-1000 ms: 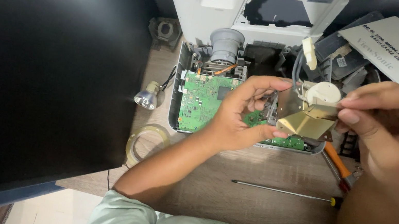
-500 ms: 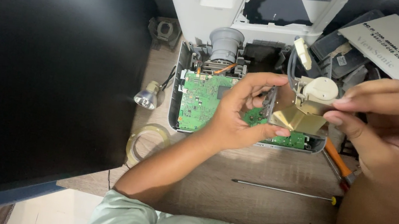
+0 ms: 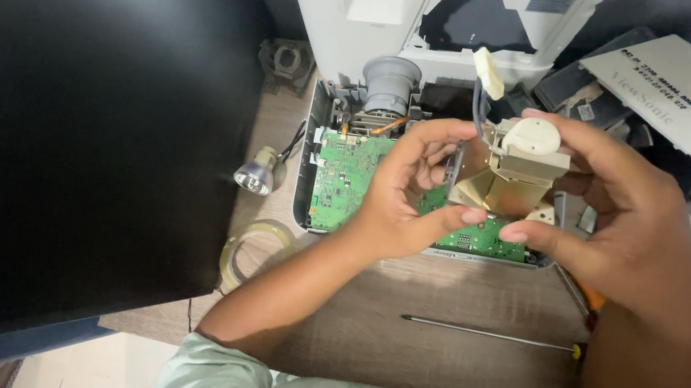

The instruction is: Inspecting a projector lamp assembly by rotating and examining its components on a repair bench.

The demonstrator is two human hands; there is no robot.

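- Lamp block (image 3: 516,168), a cream and gold-coloured part with a round cap on top, sits right between both hands, held up over the open projector (image 3: 416,204).
- Left hand (image 3: 403,198) is on its left side, fingers curled round the far edge and thumb tip pinching the near bottom corner.
- Right hand (image 3: 637,235) cups it from the right, fingers arched over the top by the round cap, thumb pressed in along the bottom. So both hands are pinching the same piece, thumbs nearly meeting underneath.
- A grey cable with a cream plug (image 3: 489,72) sticks up from the block toward the far side.
- Under the hands you can see the green circuit board (image 3: 343,176) inside the projector base, with the grey lens (image 3: 390,83) at its far end.
- Compared with half a second back, the block has been turned more upright and lifted a bit to the far side, and the right hand has wrapped further over its top.
- Bare bulb (image 3: 256,174) lies left of the projector, tape roll (image 3: 252,248) just nearer, and a thin screwdriver (image 3: 492,334) lies on the wood table (image 3: 395,354) near the arms.
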